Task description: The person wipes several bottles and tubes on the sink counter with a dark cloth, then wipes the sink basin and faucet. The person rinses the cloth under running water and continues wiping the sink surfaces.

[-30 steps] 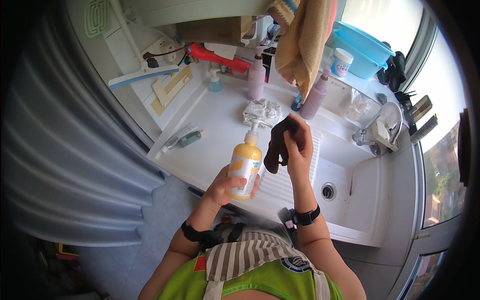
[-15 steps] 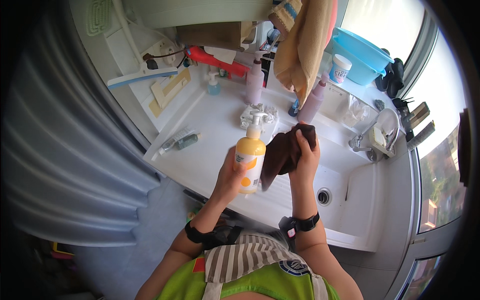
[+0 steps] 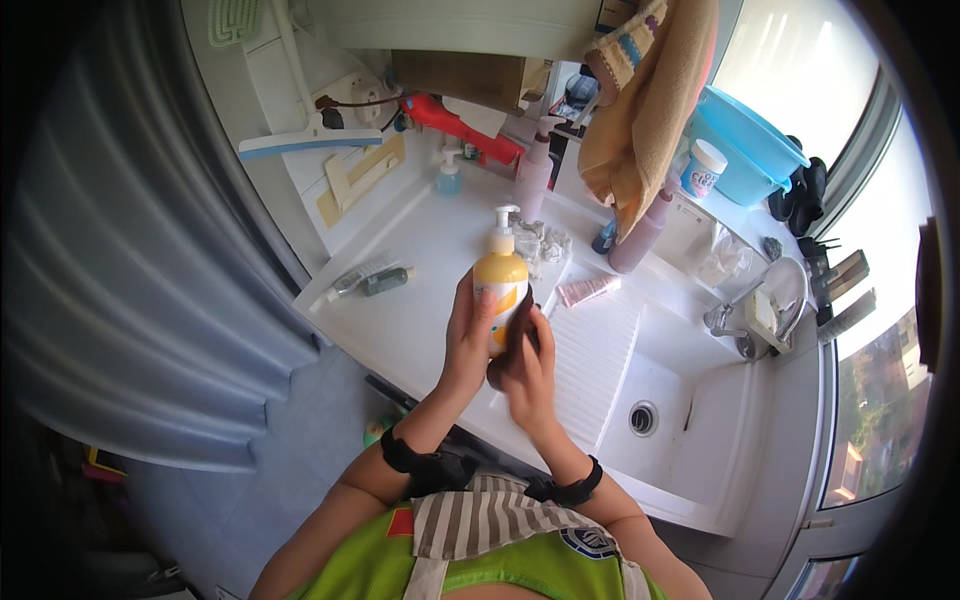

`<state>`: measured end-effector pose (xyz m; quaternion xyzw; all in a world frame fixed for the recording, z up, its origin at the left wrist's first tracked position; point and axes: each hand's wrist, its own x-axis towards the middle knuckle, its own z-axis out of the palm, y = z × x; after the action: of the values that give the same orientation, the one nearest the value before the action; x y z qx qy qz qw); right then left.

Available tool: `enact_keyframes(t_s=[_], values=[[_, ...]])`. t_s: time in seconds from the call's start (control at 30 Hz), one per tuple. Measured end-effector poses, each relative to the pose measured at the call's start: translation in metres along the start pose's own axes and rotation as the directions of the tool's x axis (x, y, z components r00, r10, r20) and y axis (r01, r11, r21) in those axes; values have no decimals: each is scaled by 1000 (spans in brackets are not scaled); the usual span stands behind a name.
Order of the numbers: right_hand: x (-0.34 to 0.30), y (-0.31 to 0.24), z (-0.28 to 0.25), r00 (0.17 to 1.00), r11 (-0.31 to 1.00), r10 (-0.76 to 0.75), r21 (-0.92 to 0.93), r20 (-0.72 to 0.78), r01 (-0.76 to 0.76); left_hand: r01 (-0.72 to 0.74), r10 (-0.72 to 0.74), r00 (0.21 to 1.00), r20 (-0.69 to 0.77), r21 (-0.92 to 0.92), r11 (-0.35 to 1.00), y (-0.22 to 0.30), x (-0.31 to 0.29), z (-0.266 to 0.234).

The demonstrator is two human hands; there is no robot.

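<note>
Counter point(image 3: 425, 245), white, between grey curtain point(image 3: 150, 270) and window point(image 3: 800, 65) — yellow bottle point(image 3: 500, 270) and dark cloth point(image 3: 519, 326) in the grip of both hands point(image 3: 467, 335).

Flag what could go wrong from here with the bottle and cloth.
1. The left hand holds the yellow pump bottle up off the white countertop, so it might slip and drop if the right hand pushes the dark brown cloth too hard against it.
2. The white pump head looks uncovered; a bump could squirt some contents.
</note>
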<state>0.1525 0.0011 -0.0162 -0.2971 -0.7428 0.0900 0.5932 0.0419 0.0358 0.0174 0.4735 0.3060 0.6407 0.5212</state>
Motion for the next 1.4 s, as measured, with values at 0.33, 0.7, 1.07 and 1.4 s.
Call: enact_keyframes(t_s=[0.33, 0.7, 1.07, 1.4], values=[[45, -10, -6, 704, 715, 674, 437, -224, -546, -148, 86, 952, 292, 196, 969, -12, -15, 0], [43, 43, -18, 397, 257, 917, 814, -36, -521, 248, -135, 932, 336, -321, 914, -19, -17, -7], [16, -3, 12, 942, 962, 255, 156, -218, -224, -98, 91, 982, 168, 32, 995, -15, -4, -7], [5, 24, -3, 602, 101, 787, 937, 130, -335, -514, 386, 847, 365, 382, 768, -19, -1, -7]])
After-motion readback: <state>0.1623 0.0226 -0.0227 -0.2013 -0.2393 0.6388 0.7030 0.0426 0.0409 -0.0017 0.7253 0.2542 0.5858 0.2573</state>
